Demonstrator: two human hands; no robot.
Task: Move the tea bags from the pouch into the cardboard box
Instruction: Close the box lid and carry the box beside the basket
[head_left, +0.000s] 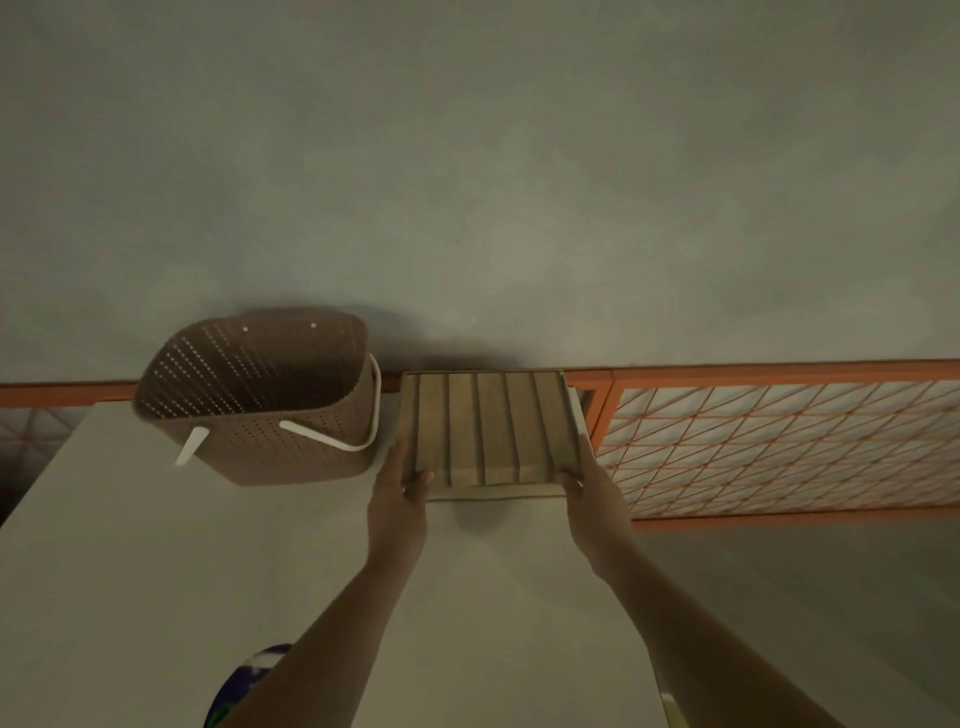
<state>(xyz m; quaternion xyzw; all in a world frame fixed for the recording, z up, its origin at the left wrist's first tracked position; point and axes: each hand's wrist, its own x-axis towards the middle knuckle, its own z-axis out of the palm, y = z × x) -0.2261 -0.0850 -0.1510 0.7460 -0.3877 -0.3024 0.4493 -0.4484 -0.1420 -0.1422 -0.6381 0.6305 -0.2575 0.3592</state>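
- Tan cardboard box (488, 428) with a ribbed, panelled face, held at the far edge of a pale worktop (156, 545), close against the grey wall (467, 156).
- Tilted so the broad ribbed face looks toward the camera; ribs run from near edge to far edge, long axis hard to judge since the face appears nearly square.
- Near edge lower, far edge raised toward the wall; cannot tell whether resting on the worktop or lifted clear of it.
- Left hand (402, 486) clamped on the box's near left corner, thumb curled over the front face, fingers hidden behind the side.
- Right hand (579, 470) clamped on the near right corner, thumb on the front, remaining fingers out of sight along the right side.
- Hands set apart by the full width of the box, both forearms bare, stretched forward and upward from the lower edge of view, converging slightly.
- Brown perforated basket (249, 400) with a white handle (332, 436), standing just left of the box, near but not visibly touching it.
- Orange-framed lattice panel (779, 447) running along the wall behind and right of the box.
- Pouch and tea bags not identifiable in this view.
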